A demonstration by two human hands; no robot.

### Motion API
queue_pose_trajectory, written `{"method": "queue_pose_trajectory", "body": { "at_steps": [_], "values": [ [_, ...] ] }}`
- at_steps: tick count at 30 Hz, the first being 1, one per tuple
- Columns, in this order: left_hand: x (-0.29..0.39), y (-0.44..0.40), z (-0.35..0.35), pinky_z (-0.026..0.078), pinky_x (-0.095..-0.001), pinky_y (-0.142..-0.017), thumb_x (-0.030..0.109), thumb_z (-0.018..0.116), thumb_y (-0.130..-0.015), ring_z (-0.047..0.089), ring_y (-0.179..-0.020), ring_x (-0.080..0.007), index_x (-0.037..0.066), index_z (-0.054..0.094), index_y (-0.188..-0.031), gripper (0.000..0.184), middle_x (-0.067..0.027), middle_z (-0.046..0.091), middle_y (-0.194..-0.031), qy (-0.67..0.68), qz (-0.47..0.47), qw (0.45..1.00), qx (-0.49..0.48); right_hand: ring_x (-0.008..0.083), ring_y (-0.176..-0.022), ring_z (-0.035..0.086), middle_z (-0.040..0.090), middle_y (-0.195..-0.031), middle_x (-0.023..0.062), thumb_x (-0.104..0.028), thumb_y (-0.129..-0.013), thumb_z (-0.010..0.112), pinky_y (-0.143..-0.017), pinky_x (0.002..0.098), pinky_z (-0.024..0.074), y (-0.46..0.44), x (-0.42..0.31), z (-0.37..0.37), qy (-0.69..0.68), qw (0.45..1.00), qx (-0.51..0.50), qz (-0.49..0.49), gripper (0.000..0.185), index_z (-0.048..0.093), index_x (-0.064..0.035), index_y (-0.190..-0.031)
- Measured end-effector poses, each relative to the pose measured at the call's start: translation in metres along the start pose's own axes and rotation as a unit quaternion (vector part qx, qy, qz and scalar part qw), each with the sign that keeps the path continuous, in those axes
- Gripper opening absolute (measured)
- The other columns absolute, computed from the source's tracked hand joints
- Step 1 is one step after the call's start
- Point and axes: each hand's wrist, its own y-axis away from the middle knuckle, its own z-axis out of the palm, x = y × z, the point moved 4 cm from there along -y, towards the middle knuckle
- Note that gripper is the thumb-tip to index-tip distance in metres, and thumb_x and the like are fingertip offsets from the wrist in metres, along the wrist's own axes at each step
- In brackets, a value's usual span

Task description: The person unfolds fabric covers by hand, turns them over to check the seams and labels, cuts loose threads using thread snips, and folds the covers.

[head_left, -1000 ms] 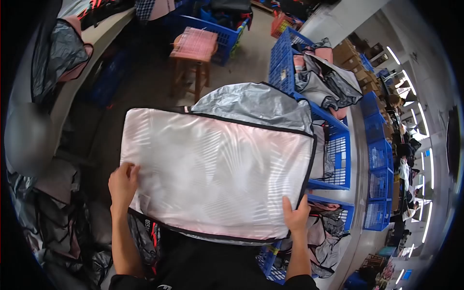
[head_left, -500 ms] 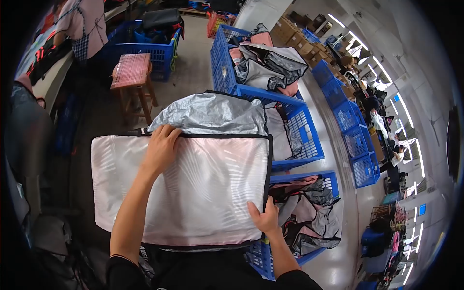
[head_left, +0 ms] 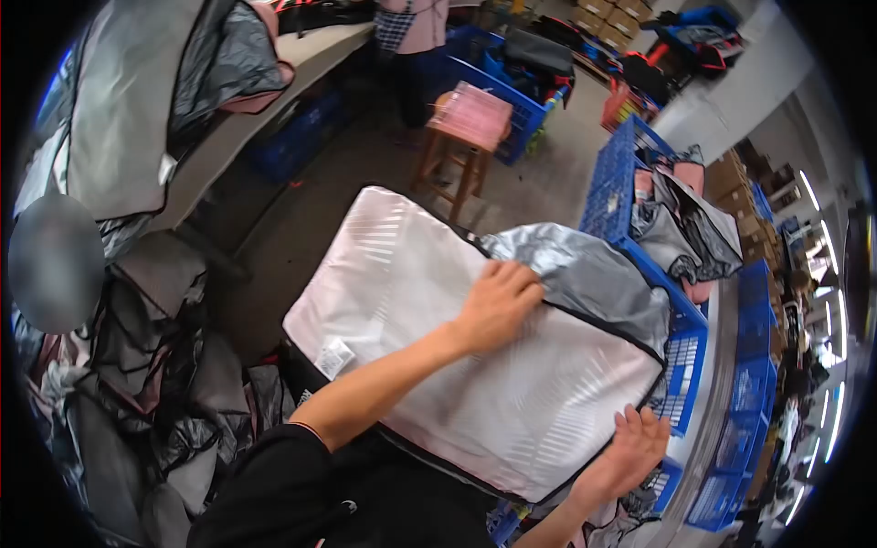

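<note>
A pale pink-white bag (head_left: 438,301) with black edging lies tilted across my lap area. Its crumpled silver lining (head_left: 585,274) sticks out past the far edge, and a small white label (head_left: 334,357) shows near the left side. My left hand (head_left: 501,303) has its fingers curled over the far black edge, gripping the bag where panel and silver lining meet. By the lower right corner is my right hand (head_left: 626,452), its fingers extended along the bag's edge. Whether the right palm touches the fabric is hard to see.
Grey and pink bag pieces (head_left: 164,338) are heaped at the left, below a worktable (head_left: 219,169) with more pieces. A pink-topped stool (head_left: 470,114) stands ahead. Blue crates (head_left: 607,187) line the right. A person (head_left: 420,46) stands beyond the table.
The view has swung left, showing the heap and worktable. The bag now appears turned clockwise and farther right. My left hand stays on its edge; the right hand's fingers now show beside the corner.
</note>
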Motion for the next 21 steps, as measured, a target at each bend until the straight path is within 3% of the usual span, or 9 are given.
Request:
{"method": "queue_pose_trajectory", "body": {
  "at_steps": [2,4,8,9,11,12,13,15,21],
  "values": [
    [0.011,0.003,-0.008,0.04,-0.0385,-0.089,0.014,0.059,-0.079,0.054,-0.098,-0.0249,0.007,0.059,-0.094,0.017,-0.0071,0.057,-0.102,0.004,0.006,1.0,0.01,0.0289,-0.115,0.062,0.043,-0.147,0.0221,-0.05,-0.106,0.035,-0.102,0.0491,0.0487,-0.01,-0.063,0.049,-0.413,0.901,-0.101,0.088,0.068,0.02,-0.0056,-0.155],
    [0.022,0.005,-0.015,0.04,-0.0369,-0.089,0.013,0.059,-0.078,0.054,-0.096,-0.0229,0.007,0.06,-0.096,0.019,-0.0055,0.057,-0.101,0.004,0.011,0.999,0.032,0.0305,-0.109,0.065,0.031,-0.157,0.0232,-0.062,-0.104,0.025,-0.101,0.0523,0.0487,-0.011,-0.114,0.079,-0.557,0.806,-0.104,0.171,0.074,0.009,-0.0156,-0.16],
    [0.039,0.013,-0.031,0.04,-0.0364,-0.089,0.011,0.059,-0.077,0.055,-0.096,-0.0221,0.007,0.06,-0.095,0.019,-0.005,0.058,-0.1,0.012,0.025,0.999,0.039,0.0346,-0.122,0.06,0.018,-0.163,0.0209,-0.065,-0.102,0.021,-0.101,0.0594,0.0462,-0.008,-0.173,0.108,-0.73,0.614,-0.279,0.107,0.076,-0.008,-0.0251,-0.16],
    [0.04,0.014,-0.034,0.04,-0.0367,-0.089,0.008,0.062,-0.073,0.056,-0.097,-0.0223,0.007,0.062,-0.097,0.024,-0.0049,0.058,-0.101,0.013,0.022,0.999,0.036,0.0346,-0.122,0.06,0.018,-0.163,0.0209,-0.065,-0.102,0.021,-0.101,0.0594,0.0462,0.0,-0.192,0.126,-0.73,0.616,-0.277,0.104,0.076,-0.008,-0.0251,-0.16],
    [0.041,0.014,-0.039,0.04,-0.037,-0.088,0.004,0.065,-0.068,0.057,-0.097,-0.0225,0.007,0.063,-0.099,0.031,-0.0048,0.059,-0.101,0.018,0.02,0.999,0.034,0.0255,-0.082,0.07,0.038,-0.153,0.0253,-0.026,-0.102,0.058,-0.064,0.0341,0.0581,0.017,-0.227,0.147,-0.55,0.833,0.066,-0.013,0.055,0.042,-0.0064,-0.151],
    [0.041,0.015,-0.041,0.04,-0.0372,-0.088,0.004,0.066,-0.067,0.057,-0.097,-0.0226,0.007,0.063,-0.098,0.031,-0.0049,0.06,-0.101,0.016,0.018,0.999,0.043,0.0239,-0.096,0.071,0.016,-0.164,0.0212,-0.028,-0.106,0.049,-0.066,0.0375,0.0597,-0.01,-0.219,0.147,-0.685,0.658,-0.295,-0.101,0.061,0.02,-0.0205,-0.16],
    [0.042,0.017,-0.042,0.04,-0.0374,-0.087,0.003,0.066,-0.066,0.058,-0.096,-0.0228,0.007,0.062,-0.098,0.032,-0.005,0.06,-0.101,0.015,0.015,0.999,0.05,0.0239,-0.096,0.071,0.016,-0.164,0.0212,-0.028,-0.106,0.049,-0.066,0.0375,0.0597,0.0,-0.215,0.133,-0.685,0.66,-0.293,-0.1,0.061,0.02,-0.0205,-0.16],
    [0.042,0.015,-0.043,0.04,-0.0374,-0.086,0.003,0.066,-0.066,0.057,-0.094,-0.0231,0.007,0.062,-0.097,0.032,-0.0052,0.06,-0.101,0.02,0.017,0.999,0.04,0.0289,-0.101,0.071,0.019,-0.164,0.0185,-0.032,-0.107,0.044,-0.072,0.0482,0.06,0.004,-0.238,0.134,-0.883,0.312,-0.273,0.221,0.057,0.021,-0.0313,-0.159],
    [0.043,0.012,-0.048,0.038,-0.0359,-0.084,0.008,0.062,-0.071,0.055,-0.092,-0.0223,0.006,0.061,-0.094,0.022,-0.005,0.058,-0.099,-0.006,0.047,0.998,0.042,0.0421,-0.091,0.071,0.022,-0.163,0.0176,-0.046,-0.103,0.049,-0.1,0.0733,0.037,-0.011,-0.217,0.124,-0.838,0.393,-0.363,0.108,0.068,0.013,-0.0371,-0.159]
  ]
}}
